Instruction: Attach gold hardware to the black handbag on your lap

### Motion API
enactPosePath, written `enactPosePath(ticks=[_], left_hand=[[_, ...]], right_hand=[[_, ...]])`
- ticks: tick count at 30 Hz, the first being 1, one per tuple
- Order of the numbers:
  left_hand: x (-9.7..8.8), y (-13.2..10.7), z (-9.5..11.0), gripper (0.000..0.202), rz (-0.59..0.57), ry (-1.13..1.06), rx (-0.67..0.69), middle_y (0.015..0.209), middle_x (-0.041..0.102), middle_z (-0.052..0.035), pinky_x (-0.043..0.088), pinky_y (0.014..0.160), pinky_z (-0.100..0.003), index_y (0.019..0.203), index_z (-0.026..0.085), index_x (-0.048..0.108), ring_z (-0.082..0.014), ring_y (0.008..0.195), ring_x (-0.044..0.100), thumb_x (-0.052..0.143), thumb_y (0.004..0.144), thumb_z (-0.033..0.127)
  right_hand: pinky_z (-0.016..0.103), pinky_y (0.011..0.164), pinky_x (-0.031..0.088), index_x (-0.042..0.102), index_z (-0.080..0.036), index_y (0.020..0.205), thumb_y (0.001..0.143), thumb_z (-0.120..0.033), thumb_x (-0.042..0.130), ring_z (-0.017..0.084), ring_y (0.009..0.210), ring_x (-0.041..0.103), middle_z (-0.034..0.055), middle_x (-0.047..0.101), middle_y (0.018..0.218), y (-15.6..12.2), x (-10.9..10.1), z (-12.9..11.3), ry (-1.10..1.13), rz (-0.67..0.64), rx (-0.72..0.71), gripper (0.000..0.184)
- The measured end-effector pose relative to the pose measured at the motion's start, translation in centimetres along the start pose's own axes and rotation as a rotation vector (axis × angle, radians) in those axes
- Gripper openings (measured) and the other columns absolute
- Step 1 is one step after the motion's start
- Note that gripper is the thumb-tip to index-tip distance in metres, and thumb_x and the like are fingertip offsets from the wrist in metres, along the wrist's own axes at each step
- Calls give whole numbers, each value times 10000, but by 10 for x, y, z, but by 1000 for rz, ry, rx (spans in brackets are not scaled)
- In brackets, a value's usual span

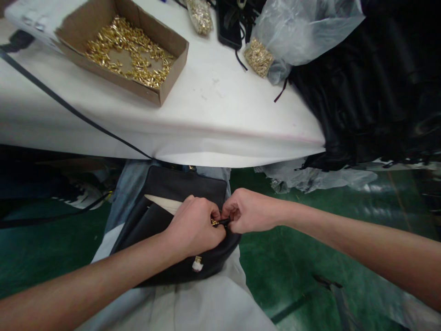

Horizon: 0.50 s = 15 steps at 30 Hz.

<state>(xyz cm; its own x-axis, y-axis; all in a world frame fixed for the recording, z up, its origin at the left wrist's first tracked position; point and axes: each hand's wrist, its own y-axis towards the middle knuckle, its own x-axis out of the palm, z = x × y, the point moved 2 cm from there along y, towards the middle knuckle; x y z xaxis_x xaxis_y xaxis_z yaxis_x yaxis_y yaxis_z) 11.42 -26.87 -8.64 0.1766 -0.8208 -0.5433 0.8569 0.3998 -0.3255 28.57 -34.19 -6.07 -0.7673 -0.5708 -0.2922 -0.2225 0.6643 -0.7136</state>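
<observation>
A black bag (179,188) lies on my lap below the table edge. My left hand (195,225) is closed in a pinch on a small gold fitting (215,223) at the bag's right edge. My right hand (246,211) is also closed and pinches a thin black strap end (224,221) that meets the gold fitting. The two hands touch at the fingertips. A pale flat piece (161,203) sticks out of the bag's opening by my left hand.
A white table (213,119) stands ahead. On it is a cardboard box (172,50) of several small gold fittings (127,48), two clear bags of gold fittings (258,57), and a pile of black bags (372,87) at the right. The floor (310,257) is green.
</observation>
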Motion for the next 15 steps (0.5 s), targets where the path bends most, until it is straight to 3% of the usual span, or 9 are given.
enactPosePath(ticks=[7, 11, 15], left_hand=[[-6, 2, 0, 148, -42, -41, 6, 711, 781, -38, 427, 679, -339, 671, 236, 777, -235, 710, 709, 690, 790, 251], [-10, 2, -1, 175, -103, -118, 7, 693, 769, -11, 428, 655, -316, 723, 247, 829, -219, 715, 709, 686, 823, 254], [-12, 1, -1, 194, -74, -90, 30, 794, 818, -26, 451, 669, -321, 823, 253, 878, -240, 778, 737, 684, 825, 263]], right_hand=[[212, 532, 353, 766, -154, 789, 700, -158, 630, 119, 642, 561, -55, 586, 638, -2, 0, -4, -39, 27, -18, 163], [205, 532, 381, 776, -153, 809, 701, -147, 618, 118, 638, 575, -51, 621, 648, -4, 0, -5, -49, 31, -31, 192], [195, 525, 400, 774, -167, 805, 710, -141, 612, 114, 623, 585, -62, 623, 630, -5, -2, -8, -80, 41, -70, 190]])
